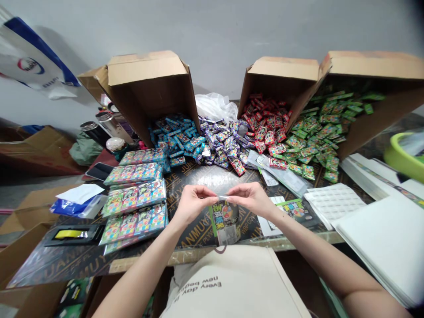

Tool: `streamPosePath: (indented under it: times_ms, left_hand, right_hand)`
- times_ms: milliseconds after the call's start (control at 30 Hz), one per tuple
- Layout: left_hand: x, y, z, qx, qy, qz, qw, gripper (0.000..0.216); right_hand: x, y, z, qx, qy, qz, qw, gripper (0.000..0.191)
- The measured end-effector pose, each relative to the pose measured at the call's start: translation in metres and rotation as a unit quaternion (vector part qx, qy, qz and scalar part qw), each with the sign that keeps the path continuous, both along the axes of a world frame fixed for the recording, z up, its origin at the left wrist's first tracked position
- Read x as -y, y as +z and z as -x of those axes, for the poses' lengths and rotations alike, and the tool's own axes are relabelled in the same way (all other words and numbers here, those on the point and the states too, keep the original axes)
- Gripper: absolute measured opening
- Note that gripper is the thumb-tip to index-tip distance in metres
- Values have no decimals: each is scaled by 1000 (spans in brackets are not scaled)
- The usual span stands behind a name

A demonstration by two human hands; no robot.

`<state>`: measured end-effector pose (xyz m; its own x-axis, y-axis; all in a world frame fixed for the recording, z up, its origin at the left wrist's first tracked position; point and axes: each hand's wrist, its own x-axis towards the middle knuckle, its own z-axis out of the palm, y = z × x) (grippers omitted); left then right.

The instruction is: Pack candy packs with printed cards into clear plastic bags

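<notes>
In the head view, my left hand (195,204) and my right hand (253,199) meet over the near edge of the table. Thumb and fingertips of each hand pinch the top edge of a small printed plastic bag (225,221). It hangs upright with green, black and coloured print, and a pale patch near its bottom. A narrow whitish strip shows between my fingertips; whether it is the bag's own edge I cannot tell. Just right of my right hand lie a green printed card (294,209) and white paper labels (270,226).
Stacked candy-print packs (135,221) stand at left. Behind are heaps of small blue (180,137), purple (225,139), red (266,123) and green packets (318,137), most spilling from tipped cartons (149,70). White sheets (380,238) and a lime-green basin (400,154) are right.
</notes>
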<state>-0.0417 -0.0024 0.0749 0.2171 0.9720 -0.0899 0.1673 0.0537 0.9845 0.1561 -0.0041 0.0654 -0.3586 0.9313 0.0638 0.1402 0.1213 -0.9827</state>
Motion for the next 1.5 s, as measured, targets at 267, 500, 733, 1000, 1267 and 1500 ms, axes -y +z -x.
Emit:
streamPosePath:
  times_ms: [267, 500, 733, 1000, 1267, 1500]
  left_hand:
    - [3, 2, -2, -3, -6, -17, 1000, 16]
    - [6, 1, -2, -21, -9, -34, 999, 18]
    - [18, 7, -2, -91, -37, -170, 980, 13]
    - [21, -7, 3, -65, -32, -187, 980, 7]
    - [10, -13, 22, 4, 131, -125, 983, 7]
    - [26, -66, 47, 3, 277, -29, 961, 38]
  right_hand:
    - [-2, 9, -4, 46, 30, -51, 997, 20]
    - [-1, 14, -2, 11, 61, -1, 998, 23]
    - [5, 12, -2, 102, 6, -130, 986, 22]
    - [30, -22, -10, 48, -74, -191, 978, 21]
    - [47, -79, -1, -18, 22, 56, 998, 54]
    - [-59, -85, 5, 133, -120, -135, 974, 48]
